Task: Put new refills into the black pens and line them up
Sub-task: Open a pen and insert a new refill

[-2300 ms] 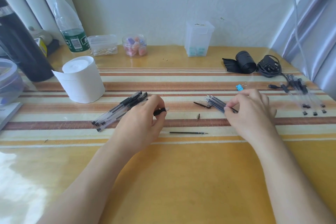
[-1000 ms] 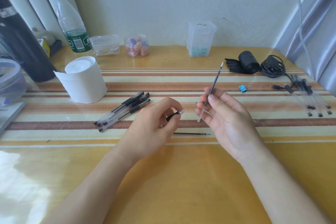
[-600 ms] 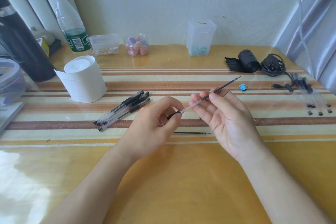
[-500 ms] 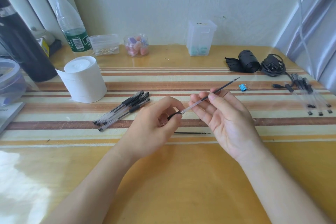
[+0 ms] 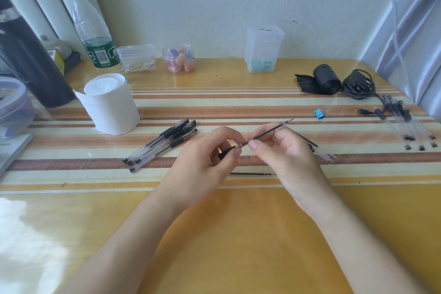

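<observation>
At the far left of the table, a tissue roll is standing upright, well clear of the work. Just to its right, a small heap of black pens is lying on the striped mat, their long axes running from lower left to upper right — caps toward the far right end, plugs toward the person. They look bundled, not spaced, so I judge these are waiting for refills or for lining up; which, I cannot tell.

Moving toward the middle, the left hand is curling closed around a short black pen part (probably the grip end of a barrel), pinching it between thumb and fingertips so that its opening is facing right. The right hand is meeting it, thumb and forefinger closed narrowly on a thin refill. The refill's long axis is slanting from lower left to upper right, its near end reaching the black part and its far tip pointing up and away toward the blue binder clip. Holding both pieces in the air, end to end, seems meant to keep them coaxial for sliding in.

Below the hands, a lone refill is lying flat, pointing left to right — likely a spent one set aside. Partly hidden behind the right hand, more refills are lying in a loose bunch. At the far right edge, clear pens are lying side by side, roughly parallel, near a coiled cable.
</observation>
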